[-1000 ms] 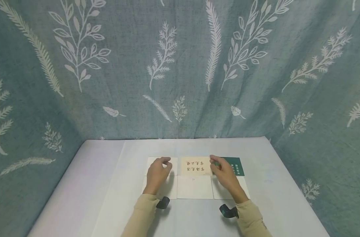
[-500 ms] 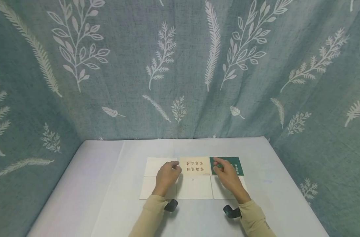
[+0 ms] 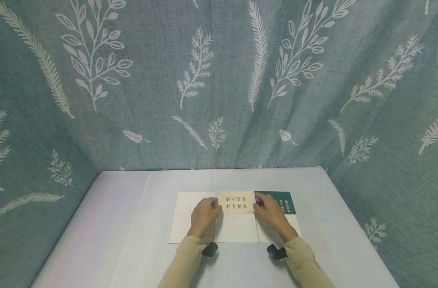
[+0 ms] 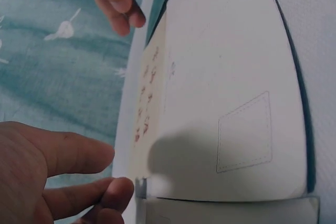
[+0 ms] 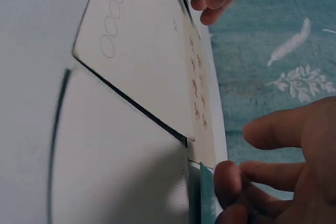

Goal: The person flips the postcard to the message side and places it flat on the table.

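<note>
A cream card [image 3: 237, 197] with brown characters lies flat in the middle of the back row. To its right is a dark green card [image 3: 286, 203] with light lettering. My left hand [image 3: 205, 215] is at the cream card's left edge, thumb and fingertips loosely bent with a gap between them. At the cream card's right edge, over part of the green card, is my right hand [image 3: 271, 213], its thumb and fingers also apart. Neither hand holds anything; whether fingertips touch the cards I cannot tell. A white card [image 4: 226, 77] with a dashed stamp box lies directly in front of the cream one.
More white cards [image 3: 190, 202] lie edge to edge on the left and at the front right, forming two rows. They rest on a white-covered table [image 3: 132, 224]. A green leaf-patterned curtain [image 3: 233, 88] surrounds the table's back and sides.
My left hand has moved right from the left white card to the cream card's left edge. My right hand shifted slightly right, then back left and nearer. The cards stay in place.
</note>
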Tool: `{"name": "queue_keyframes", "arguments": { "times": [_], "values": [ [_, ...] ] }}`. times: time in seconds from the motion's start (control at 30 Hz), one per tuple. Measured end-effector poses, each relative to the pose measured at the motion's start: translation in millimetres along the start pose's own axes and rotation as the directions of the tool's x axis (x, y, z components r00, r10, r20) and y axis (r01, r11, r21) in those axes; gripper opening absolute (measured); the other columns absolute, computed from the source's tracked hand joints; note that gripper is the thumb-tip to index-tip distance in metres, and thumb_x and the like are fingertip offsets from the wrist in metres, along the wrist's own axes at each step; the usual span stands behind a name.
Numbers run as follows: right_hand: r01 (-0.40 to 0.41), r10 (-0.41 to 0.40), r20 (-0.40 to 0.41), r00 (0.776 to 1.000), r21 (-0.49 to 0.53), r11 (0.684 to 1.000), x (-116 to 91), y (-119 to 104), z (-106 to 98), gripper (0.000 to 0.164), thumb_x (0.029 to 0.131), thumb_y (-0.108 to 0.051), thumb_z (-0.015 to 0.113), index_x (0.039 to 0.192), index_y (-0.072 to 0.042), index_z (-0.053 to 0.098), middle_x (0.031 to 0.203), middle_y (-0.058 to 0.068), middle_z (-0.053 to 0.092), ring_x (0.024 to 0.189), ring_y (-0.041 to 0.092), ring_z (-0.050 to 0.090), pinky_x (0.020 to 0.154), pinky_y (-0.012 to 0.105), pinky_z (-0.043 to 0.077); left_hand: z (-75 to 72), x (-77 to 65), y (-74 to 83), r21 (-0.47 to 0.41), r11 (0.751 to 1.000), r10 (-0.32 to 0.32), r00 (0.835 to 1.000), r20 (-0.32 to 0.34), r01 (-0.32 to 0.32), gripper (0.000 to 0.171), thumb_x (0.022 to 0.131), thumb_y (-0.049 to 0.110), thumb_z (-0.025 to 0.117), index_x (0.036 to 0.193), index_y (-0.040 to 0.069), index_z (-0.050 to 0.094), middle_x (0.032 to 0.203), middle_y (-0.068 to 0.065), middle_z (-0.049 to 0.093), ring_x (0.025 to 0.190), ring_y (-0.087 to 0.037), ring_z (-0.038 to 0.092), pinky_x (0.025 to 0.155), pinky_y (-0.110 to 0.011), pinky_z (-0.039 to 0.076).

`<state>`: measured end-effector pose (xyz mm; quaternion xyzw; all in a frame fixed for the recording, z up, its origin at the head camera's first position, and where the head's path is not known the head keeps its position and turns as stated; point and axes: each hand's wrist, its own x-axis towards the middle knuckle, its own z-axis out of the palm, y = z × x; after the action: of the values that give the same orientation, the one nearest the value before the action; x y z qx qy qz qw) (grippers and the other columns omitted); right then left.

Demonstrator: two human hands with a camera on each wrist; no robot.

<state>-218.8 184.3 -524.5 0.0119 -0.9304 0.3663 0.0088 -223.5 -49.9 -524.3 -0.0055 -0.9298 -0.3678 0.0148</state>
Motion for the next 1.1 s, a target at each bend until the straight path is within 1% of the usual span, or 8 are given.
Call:
{"name": "queue_keyframes", "arguments": {
  "times": [0.1,0.17,0.23,0.3,0.5,0.73,0.87,1.1],
  "values": [
    [-0.016,0.017,0.015,1.000,-0.062,0.998,2,-2,3,0.053,0.097,-0.021,0.060,0.143,0.004,0.051,0.126,0.020,0.059,0.110,0.034,0.060,0.098,0.052,0.047,-0.2,1.1,0.2,0.000,1.000,-0.004,1.000,0.001,0.004,0.036,0.087,0.016,0.065,0.120,0.001,0.072,0.093,-0.006,0.070,0.064,-0.014,0.055,0.055,-0.029,0.045],
    [-0.026,0.029,0.022,0.999,-0.111,0.993,4,-4,5,0.054,0.097,-0.024,0.060,0.143,0.004,0.051,0.130,0.023,0.057,0.121,0.040,0.057,0.103,0.055,0.044,0.0,2.0,0.6,0.011,1.000,-0.010,1.000,-0.001,0.010,0.036,0.087,0.017,0.065,0.119,0.002,0.072,0.097,-0.007,0.071,0.069,-0.015,0.058,0.058,-0.030,0.047],
    [-0.036,0.040,0.029,0.999,-0.143,0.989,5,-5,6,0.055,0.098,-0.026,0.060,0.143,0.004,0.052,0.132,0.025,0.054,0.125,0.044,0.054,0.104,0.057,0.042,0.6,2.8,0.8,0.021,1.000,-0.018,1.000,0.001,0.018,0.036,0.087,0.018,0.066,0.119,0.002,0.073,0.099,-0.008,0.072,0.071,-0.016,0.059,0.060,-0.032,0.048],
    [-0.047,0.053,0.037,0.998,-0.152,0.987,5,-6,7,0.056,0.097,-0.027,0.061,0.143,0.005,0.052,0.132,0.026,0.053,0.124,0.045,0.055,0.103,0.058,0.043,1.5,3.8,0.8,0.035,0.999,-0.023,1.000,0.004,0.023,0.036,0.087,0.019,0.066,0.119,0.003,0.073,0.101,-0.009,0.072,0.073,-0.016,0.060,0.062,-0.032,0.049],
    [-0.072,0.082,0.055,0.995,-0.158,0.985,7,-8,7,0.058,0.098,-0.030,0.060,0.144,0.004,0.051,0.131,0.026,0.052,0.121,0.045,0.056,0.101,0.058,0.045,5.2,6.1,-0.8,0.050,0.998,-0.028,0.999,0.023,0.027,0.037,0.087,0.018,0.066,0.120,0.002,0.072,0.099,-0.008,0.071,0.072,-0.017,0.059,0.061,-0.033,0.048],
    [-0.105,0.114,0.050,0.992,-0.146,0.984,9,-11,7,0.058,0.097,-0.030,0.059,0.143,0.006,0.051,0.133,0.030,0.049,0.122,0.049,0.054,0.099,0.061,0.045,5.7,8.2,1.7,0.062,0.998,-0.032,0.999,0.038,0.030,0.038,0.086,0.019,0.066,0.120,0.004,0.073,0.105,-0.009,0.072,0.079,-0.019,0.061,0.067,-0.035,0.050],
    [-0.129,0.139,0.062,0.988,-0.138,0.982,10,-13,8,0.060,0.097,-0.031,0.058,0.144,0.005,0.049,0.135,0.031,0.048,0.123,0.049,0.054,0.100,0.061,0.044,5.1,9.2,3.8,0.062,0.997,-0.048,0.998,0.040,0.045,0.036,0.087,0.020,0.066,0.118,0.003,0.073,0.104,-0.009,0.072,0.076,-0.018,0.060,0.064,-0.034,0.048],
    [-0.135,0.146,0.083,0.986,-0.121,0.983,11,-13,7,0.059,0.098,-0.031,0.057,0.144,0.005,0.049,0.136,0.031,0.047,0.124,0.049,0.053,0.101,0.061,0.043,5.6,10.0,4.4,0.050,0.998,-0.047,0.998,0.046,0.044,0.027,0.087,0.018,0.065,0.107,0.003,0.074,0.081,-0.004,0.063,0.062,-0.016,0.053,0.053,-0.030,0.040]
  ]
}}
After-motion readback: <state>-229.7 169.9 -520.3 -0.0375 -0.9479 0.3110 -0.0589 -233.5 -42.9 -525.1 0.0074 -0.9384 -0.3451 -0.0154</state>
